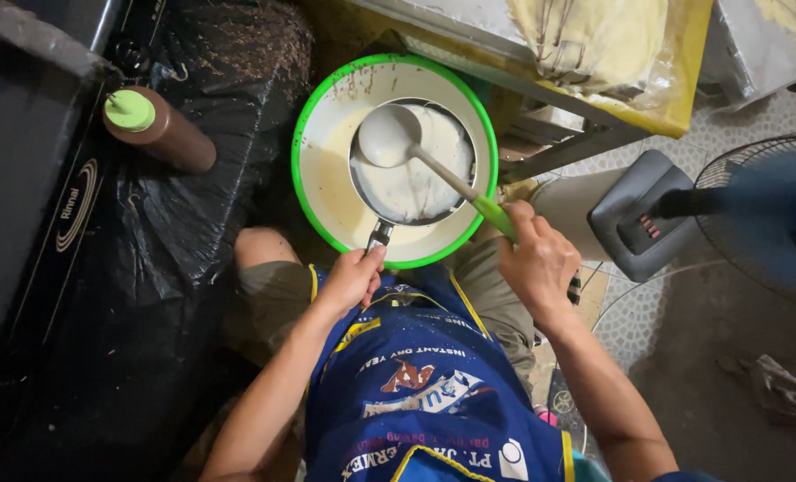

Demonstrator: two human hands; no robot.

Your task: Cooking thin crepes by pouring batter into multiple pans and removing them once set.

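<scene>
Head view — left hand [351, 278] gripping one pan [413, 162], right hand [537, 264] one ladle [391, 137].

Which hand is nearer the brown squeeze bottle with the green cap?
Left. The left hand grips the pan handle, down-right of the bottle; the right hand holds the ladle farther right.

Pan handle [378, 236] mostly hidden under left hand [353, 278] grip. Ladle handle [496, 217] end hidden inside right hand [536, 263]. Fan [764, 214] cut off by right frame edge. Black stove [23, 170] cropped at left edge. Both elbows below bottom edge.
</scene>
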